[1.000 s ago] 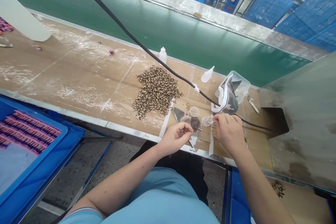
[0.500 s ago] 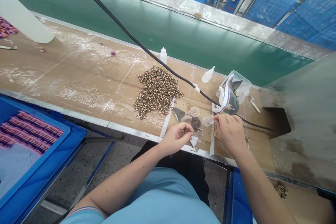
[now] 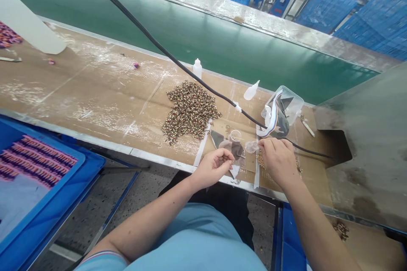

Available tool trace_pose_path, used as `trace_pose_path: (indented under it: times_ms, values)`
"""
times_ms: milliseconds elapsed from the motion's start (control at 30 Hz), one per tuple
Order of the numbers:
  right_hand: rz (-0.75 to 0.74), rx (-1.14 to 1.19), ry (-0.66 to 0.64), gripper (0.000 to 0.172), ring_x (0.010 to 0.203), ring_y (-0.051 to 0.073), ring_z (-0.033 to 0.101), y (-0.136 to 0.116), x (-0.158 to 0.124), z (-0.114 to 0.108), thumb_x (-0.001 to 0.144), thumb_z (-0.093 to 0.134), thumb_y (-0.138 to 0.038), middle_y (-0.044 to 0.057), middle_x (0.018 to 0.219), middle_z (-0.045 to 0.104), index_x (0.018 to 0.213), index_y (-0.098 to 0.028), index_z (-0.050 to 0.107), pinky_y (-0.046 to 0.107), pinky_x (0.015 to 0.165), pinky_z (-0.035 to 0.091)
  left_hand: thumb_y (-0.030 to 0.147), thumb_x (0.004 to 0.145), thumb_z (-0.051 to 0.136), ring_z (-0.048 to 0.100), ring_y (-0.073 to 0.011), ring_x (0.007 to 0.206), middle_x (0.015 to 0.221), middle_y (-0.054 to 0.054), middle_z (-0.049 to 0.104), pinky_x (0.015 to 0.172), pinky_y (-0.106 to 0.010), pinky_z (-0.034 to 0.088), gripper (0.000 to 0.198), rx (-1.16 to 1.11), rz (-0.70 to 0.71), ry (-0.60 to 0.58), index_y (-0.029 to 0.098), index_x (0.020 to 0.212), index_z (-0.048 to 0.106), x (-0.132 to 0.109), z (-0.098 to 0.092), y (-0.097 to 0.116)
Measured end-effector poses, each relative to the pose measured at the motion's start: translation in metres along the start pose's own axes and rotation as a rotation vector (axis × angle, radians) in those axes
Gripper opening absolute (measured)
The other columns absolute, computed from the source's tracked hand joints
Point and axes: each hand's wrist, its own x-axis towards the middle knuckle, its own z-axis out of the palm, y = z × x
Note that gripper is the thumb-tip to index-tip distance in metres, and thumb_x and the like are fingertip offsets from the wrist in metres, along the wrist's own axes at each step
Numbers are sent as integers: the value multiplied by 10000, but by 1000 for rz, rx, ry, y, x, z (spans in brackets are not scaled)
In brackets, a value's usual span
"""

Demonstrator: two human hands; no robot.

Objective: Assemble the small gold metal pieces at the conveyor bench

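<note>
My left hand (image 3: 212,168) rests at the near edge of the brown workbench (image 3: 95,89), fingers curled in a pinch round something too small to name, over a dark patch (image 3: 233,149). My right hand (image 3: 277,158) is curled too, fingertips pinched beside a small clear cap (image 3: 251,147); what it pinches is hidden. A pile of small brown-and-gold parts (image 3: 189,111) lies to the left of both hands. A few gold parts (image 3: 260,159) lie under my right hand.
A black cable (image 3: 165,53) crosses the bench. Two small white bottles (image 3: 197,67) (image 3: 251,90) and a clear tub (image 3: 282,108) stand behind the hands. A green conveyor belt (image 3: 206,38) runs beyond. A blue crate (image 3: 38,169) sits lower left, a grey panel (image 3: 369,144) right.
</note>
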Motion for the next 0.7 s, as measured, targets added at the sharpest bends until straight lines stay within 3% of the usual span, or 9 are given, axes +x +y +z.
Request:
trace_pose_path:
  times_ms: [333, 533, 700]
  values:
    - [-2, -45, 30, 211, 646, 157, 493, -1, 1, -6, 934, 416, -186, 27, 691, 607, 763, -187, 539, 308, 721, 308, 280, 741, 658, 588, -115, 673, 721, -8, 568, 634, -238, 481, 178, -43, -13, 32, 156, 813, 551, 0, 0, 1]
    - [113, 154, 92, 164, 716, 171, 536, -8, -5, -6, 930, 417, -217, 39, 761, 616, 802, -201, 518, 318, 712, 345, 347, 659, 747, 600, -115, 637, 675, -7, 607, 643, -258, 500, 295, -194, -89, 47, 139, 799, 592, 3, -2, 0]
    - [266, 475, 148, 115, 706, 161, 531, -32, -17, 2, 921, 424, -239, 15, 762, 566, 831, -219, 493, 282, 635, 386, 363, 608, 789, 598, -105, 626, 658, -10, 636, 680, -262, 504, 346, -254, -124, 34, 123, 814, 646, 2, -3, 3]
